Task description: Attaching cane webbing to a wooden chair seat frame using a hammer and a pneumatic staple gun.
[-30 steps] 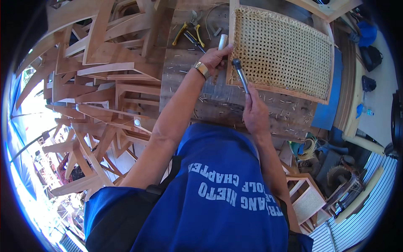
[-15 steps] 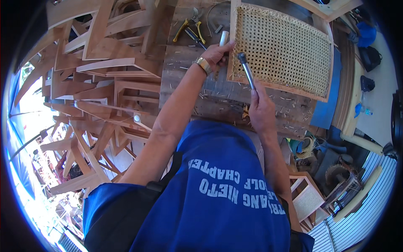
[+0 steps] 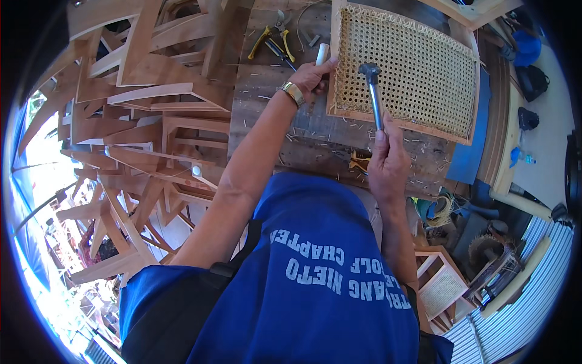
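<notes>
The rectangular light-brown wooden frame filled with pale woven cane [image 3: 418, 73] lies on a dark, worn wooden workbench [image 3: 330, 141], toward its far right part. Short pale slivers are scattered over the boards, many of them between the frame and the near edge. On the far left part of the bench lie yellow-handled metal shears [image 3: 259, 45], beside a slim, dark-handled tool [image 3: 280, 53].

To the left, unfinished brown wooden chair parts [image 3: 145, 73] crowd together in a tangled stack. To the right, a flat blue sheet [image 3: 465, 162] shows just past the frame, and at the near right stands a small wooden chair with a woven panel [image 3: 444, 292], close to corrugated metal sheeting [image 3: 536, 258].

The frame is just right of the left hand [image 3: 310, 79], whose fingers curl around a white cylindrical rod [image 3: 322, 56], one fingertip at the frame's left edge. The right hand [image 3: 388, 161], near the frame's near edge, is closed around the grey metal handle of a dark-headed hammer [image 3: 374, 91]. The hammer's head is over the cane; whether it touches cannot be told.
</notes>
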### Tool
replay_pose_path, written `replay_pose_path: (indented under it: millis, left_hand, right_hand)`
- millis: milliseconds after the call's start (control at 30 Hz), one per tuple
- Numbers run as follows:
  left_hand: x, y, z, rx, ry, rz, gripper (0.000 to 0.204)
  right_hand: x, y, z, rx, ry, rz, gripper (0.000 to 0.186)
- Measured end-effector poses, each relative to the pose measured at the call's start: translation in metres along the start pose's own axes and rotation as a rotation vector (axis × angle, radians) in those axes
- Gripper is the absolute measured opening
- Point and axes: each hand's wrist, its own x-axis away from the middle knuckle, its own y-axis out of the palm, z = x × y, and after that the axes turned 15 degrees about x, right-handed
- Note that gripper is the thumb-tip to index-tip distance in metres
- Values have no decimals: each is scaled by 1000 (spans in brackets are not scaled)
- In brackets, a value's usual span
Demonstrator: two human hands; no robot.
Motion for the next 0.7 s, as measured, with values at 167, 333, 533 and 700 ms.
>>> replay_pose_path:
  millis: [167, 333, 533, 700]
  left_hand:
    - [0, 0, -2, -18, 14, 4, 54]
    - [0, 1, -1, -23, 20, 22, 55]
    - [0, 1, -1, -29, 3, 2, 54]
    - [-1, -1, -1, 8, -6, -1, 52]
  right_hand:
    - [12, 5, -11, -25, -97, 107, 35]
    - [7, 33, -4, 106, -217, 117, 35]
    - [6, 29, 8, 74, -63, 57, 37]
    - [8, 26, 3, 150, -104, -8, 36]
